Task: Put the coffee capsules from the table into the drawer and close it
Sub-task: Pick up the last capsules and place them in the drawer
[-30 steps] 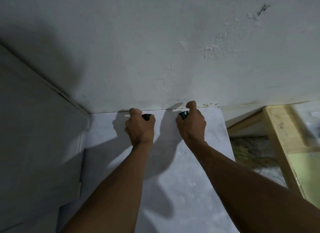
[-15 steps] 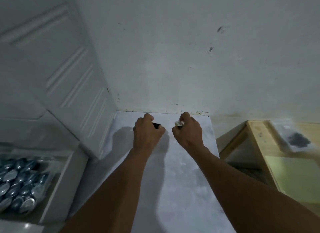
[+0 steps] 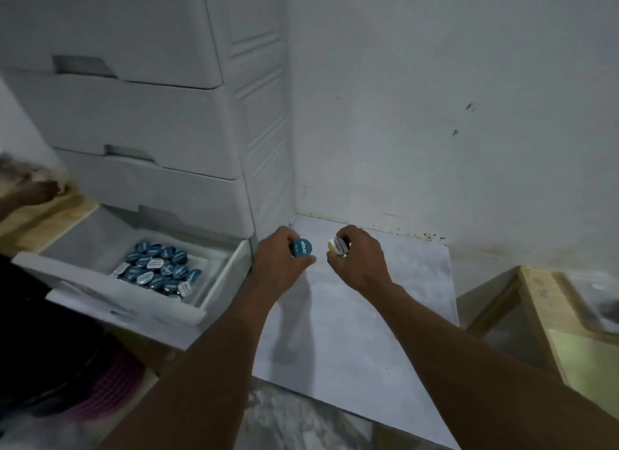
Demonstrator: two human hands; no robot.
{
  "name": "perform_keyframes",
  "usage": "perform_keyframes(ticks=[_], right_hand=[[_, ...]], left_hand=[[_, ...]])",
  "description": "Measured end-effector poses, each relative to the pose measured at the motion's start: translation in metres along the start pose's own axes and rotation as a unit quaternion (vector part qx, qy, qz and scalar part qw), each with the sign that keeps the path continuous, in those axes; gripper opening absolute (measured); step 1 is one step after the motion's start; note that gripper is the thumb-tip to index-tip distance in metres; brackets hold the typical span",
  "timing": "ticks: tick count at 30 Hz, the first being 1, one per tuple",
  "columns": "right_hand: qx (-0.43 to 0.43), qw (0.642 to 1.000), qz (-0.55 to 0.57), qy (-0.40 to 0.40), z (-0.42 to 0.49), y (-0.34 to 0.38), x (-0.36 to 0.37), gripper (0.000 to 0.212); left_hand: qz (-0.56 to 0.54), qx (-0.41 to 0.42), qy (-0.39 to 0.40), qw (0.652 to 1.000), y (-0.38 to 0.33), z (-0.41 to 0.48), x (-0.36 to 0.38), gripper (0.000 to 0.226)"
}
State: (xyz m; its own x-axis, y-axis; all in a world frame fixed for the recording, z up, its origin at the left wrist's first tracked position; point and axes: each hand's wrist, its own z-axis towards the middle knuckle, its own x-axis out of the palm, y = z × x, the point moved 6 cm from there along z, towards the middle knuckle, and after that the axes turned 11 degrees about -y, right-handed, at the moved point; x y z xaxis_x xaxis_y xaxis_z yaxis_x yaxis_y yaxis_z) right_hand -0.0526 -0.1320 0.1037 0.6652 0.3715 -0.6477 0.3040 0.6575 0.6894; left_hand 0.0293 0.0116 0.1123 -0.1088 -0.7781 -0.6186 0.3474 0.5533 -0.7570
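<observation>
Gripping a blue-lidded capsule (image 3: 302, 247), the left hand (image 3: 279, 265) hovered over the far left corner of the table (image 3: 361, 332); the right hand (image 3: 361, 262) pinched a cream-lidded capsule (image 3: 337, 247) beside it. Mid-transfer, presumably, both needed carrying left into the open drawer (image 3: 221, 282).

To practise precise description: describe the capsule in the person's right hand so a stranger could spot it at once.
Right of the white drawer unit stands a pale table against the wall. Over its far end, the right hand pinches a pale capsule. Its lid is yellowish-white, unlike the blue-lidded capsule in the left hand.
</observation>
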Motion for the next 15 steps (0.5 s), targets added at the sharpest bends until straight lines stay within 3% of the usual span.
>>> perform_keyframes(ticks=[6, 15], right_hand=[[-0.062, 0.996, 0.007, 0.056, -0.020, 0.074, 0.053, 0.045], [-0.066, 0.994, 0.031, 0.083, -0.055, 0.186, 0.158, 0.034]], left_hand=[[0.016, 0.020, -0.045, 0.999, 0.050, 0.004, -0.081, 0.044], [0.054, 0.002, -0.050, 0.997, 0.156, 0.032, -0.198, 0.047]])
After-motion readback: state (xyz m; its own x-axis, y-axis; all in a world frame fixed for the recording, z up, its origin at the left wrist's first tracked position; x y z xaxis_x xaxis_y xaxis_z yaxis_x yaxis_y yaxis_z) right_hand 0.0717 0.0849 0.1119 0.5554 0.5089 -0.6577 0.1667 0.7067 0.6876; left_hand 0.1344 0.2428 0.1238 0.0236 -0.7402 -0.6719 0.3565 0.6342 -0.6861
